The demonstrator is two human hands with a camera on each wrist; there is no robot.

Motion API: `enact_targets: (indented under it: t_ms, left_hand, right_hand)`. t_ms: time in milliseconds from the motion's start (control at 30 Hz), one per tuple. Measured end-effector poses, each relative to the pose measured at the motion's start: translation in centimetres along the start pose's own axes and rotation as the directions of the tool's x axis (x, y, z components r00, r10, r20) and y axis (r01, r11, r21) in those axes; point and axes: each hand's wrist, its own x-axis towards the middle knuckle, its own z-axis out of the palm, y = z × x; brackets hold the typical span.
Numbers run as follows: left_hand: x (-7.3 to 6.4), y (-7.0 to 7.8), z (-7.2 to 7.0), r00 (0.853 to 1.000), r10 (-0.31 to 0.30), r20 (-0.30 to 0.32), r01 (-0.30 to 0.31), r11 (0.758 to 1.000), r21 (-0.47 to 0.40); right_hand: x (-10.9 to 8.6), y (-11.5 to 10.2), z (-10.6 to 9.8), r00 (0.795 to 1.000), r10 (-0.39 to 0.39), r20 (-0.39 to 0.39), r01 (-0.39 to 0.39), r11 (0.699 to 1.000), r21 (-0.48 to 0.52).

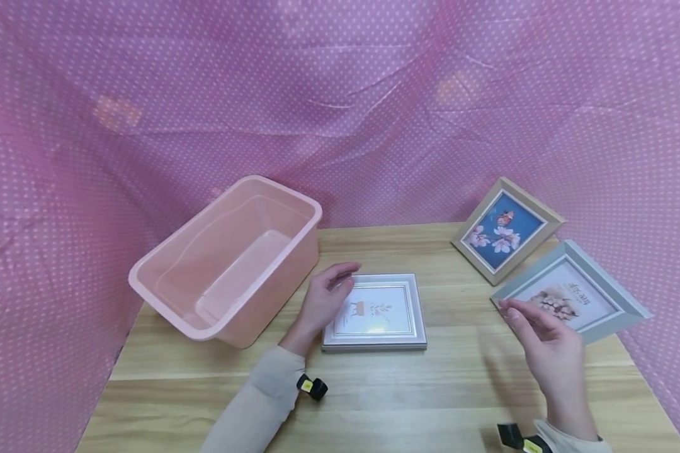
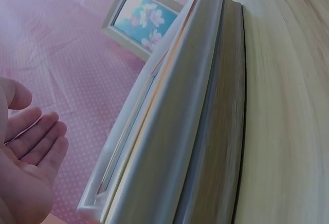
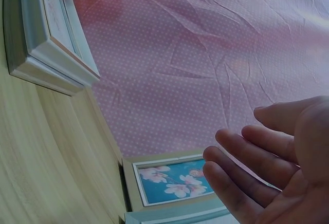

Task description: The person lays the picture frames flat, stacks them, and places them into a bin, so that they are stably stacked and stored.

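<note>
My left hand [image 1: 322, 303] is over the left side of a white picture frame [image 1: 382, 343], its fingers loosely bent and holding nothing. In the left wrist view, that white frame lies flat on top of a second frame with a wood-coloured side [image 2: 218, 131]. My right hand [image 1: 552, 352] hovers in front of a pale green picture frame [image 1: 595, 283], hiding part of its lower left; its relaxed fingers grip nothing. Behind the green one, a beige picture frame [image 1: 535, 201] with a butterfly-and-blossom picture leans back.
A pink plastic tub [image 1: 283, 296], with nothing visible inside, stands on the left of the wooden table [image 1: 385, 402]. Pink dotted cloth [image 1: 340, 113] surrounds the table at the back and sides.
</note>
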Motion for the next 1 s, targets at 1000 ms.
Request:
enact_targets:
  t_ms: [1000]
  left_hand:
    - [0.1, 1.9, 4.3, 0.987, 0.047, 0.151, -0.054, 0.998, 0.044]
  right_hand:
    - [-0.5, 0.2, -3.0, 0.975, -0.089, -0.205, 0.161, 0.915, 0.369]
